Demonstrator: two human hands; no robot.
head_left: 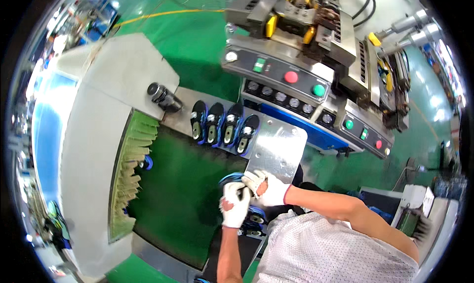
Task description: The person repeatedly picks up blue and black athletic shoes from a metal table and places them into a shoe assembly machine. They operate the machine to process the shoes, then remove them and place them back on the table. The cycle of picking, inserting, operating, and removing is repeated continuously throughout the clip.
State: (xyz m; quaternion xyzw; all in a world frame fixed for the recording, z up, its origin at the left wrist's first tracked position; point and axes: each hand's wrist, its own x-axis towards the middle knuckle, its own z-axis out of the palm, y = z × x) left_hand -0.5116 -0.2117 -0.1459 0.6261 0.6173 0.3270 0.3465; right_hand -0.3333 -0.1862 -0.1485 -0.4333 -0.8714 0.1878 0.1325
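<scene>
Both my hands wear white work gloves and close around a black and blue shoe [230, 178] over the belt's near edge. My left hand [234, 204] grips it from the near side, fingers curled in. My right hand [265, 186] pinches it at the right side, thumb and fingers bent; the gloves cover much of the shoe. Just below the hands, more black and blue shoes [256, 216] lie partly hidden. Beyond them, several black shoes [214, 122] with blue edges stand in a row on a metal ledge, beside a bare metal plate [279, 147].
A green conveyor belt [173, 189] runs from a grey machine housing [91, 149] with a pale strip curtain [129, 179]. On the ledge stands a dark bottle [165, 98]. Ahead is a press machine with a button panel [279, 71]. A blue shoe part [147, 162] shows at the curtain.
</scene>
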